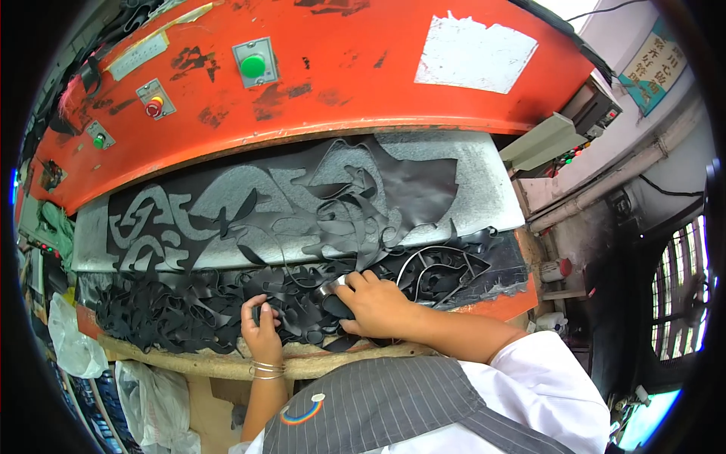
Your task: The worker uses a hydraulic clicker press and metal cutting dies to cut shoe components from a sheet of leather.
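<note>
Low over a heap of black leather scraps [189,310], both hands work near the front edge. My right hand [374,303] has its fingers curled round a small steel cutting die [331,286], with black material showing at its near side. To the left, my left hand [261,329] is raised with bent fingers, and a small dark piece seems to sit between them. Beyond the heap, a black leather sheet [423,189] with curved shapes cut out of it lies on a grey cutting board [484,163]. A larger steel cutting die [442,265] rests on the scraps right of my right hand.
An orange press beam [340,76] with a green push button [252,66] and a red stop button [154,106] spans the far side. A worn wooden edge [204,365] runs along the front. Clear plastic bags [155,401] hang at the lower left. A control box [597,110] juts out at right.
</note>
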Action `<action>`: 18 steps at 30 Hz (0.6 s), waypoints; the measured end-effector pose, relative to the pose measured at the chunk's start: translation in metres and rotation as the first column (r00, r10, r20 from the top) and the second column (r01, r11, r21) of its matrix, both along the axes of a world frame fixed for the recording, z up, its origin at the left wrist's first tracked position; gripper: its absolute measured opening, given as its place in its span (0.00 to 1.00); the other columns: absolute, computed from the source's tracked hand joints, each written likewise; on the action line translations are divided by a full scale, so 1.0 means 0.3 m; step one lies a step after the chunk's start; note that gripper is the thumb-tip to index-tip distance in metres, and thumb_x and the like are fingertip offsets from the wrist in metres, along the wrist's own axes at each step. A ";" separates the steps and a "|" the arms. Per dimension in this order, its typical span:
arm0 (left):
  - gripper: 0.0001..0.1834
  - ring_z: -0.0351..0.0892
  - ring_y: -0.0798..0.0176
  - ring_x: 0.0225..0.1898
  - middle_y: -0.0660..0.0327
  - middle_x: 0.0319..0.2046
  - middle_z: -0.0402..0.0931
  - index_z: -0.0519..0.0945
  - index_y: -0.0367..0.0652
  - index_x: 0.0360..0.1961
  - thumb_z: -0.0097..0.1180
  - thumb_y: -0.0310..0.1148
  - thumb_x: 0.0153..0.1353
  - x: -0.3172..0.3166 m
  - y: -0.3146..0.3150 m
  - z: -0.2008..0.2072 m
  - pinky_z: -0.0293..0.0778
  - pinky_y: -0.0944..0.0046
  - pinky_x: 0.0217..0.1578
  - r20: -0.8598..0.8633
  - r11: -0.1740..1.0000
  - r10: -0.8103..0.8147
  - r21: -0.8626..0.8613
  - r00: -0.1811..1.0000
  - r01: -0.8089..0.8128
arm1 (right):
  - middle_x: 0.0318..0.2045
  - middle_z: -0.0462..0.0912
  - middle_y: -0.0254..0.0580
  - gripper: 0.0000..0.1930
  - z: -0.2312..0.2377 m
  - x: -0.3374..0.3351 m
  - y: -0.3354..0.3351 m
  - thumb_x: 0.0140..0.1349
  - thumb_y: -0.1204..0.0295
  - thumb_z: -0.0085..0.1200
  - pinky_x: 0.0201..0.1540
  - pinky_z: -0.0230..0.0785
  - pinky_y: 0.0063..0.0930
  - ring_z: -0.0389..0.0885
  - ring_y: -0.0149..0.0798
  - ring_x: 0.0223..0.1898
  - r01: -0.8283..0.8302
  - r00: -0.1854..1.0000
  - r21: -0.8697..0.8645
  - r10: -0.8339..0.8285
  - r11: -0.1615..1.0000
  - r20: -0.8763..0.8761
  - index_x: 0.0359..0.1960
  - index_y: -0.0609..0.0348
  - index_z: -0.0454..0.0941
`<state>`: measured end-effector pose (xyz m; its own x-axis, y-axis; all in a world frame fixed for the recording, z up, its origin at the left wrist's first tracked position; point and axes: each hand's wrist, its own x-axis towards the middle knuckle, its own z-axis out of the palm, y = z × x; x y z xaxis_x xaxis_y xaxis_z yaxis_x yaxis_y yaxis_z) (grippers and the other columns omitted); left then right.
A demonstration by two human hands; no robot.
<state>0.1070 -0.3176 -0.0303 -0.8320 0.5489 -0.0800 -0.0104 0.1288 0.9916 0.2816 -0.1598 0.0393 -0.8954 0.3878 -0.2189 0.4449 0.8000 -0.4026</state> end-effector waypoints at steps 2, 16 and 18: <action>0.10 0.68 0.76 0.24 0.66 0.24 0.71 0.75 0.38 0.46 0.49 0.31 0.67 -0.002 -0.014 -0.006 0.67 0.75 0.27 0.035 1.000 0.025 0.017 0.999 -0.025 | 0.48 0.74 0.53 0.32 0.051 0.021 0.055 0.50 0.54 0.61 0.50 0.71 0.44 0.72 0.52 0.51 0.028 0.998 -0.147 -0.036 0.989 -0.055 0.54 0.59 0.70; 0.06 0.71 0.73 0.26 0.65 0.23 0.73 0.76 0.40 0.37 0.53 0.32 0.65 0.016 0.375 0.148 0.68 0.70 0.28 -0.242 0.894 -0.408 0.088 0.880 0.439 | 0.36 0.77 0.47 0.23 0.003 0.094 0.617 0.49 0.69 0.68 0.43 0.70 0.32 0.77 0.40 0.37 0.760 0.193 -0.285 -0.622 0.584 -0.759 0.43 0.65 0.70; 0.08 0.75 0.65 0.28 0.59 0.24 0.75 0.75 0.40 0.36 0.53 0.33 0.64 0.073 0.491 0.160 0.70 0.65 0.31 -0.346 0.842 -0.489 0.055 0.801 0.537 | 0.40 0.77 0.51 0.23 -0.134 0.096 0.631 0.49 0.70 0.68 0.45 0.69 0.34 0.77 0.44 0.40 0.778 0.209 -0.146 -0.470 0.611 -0.858 0.42 0.65 0.69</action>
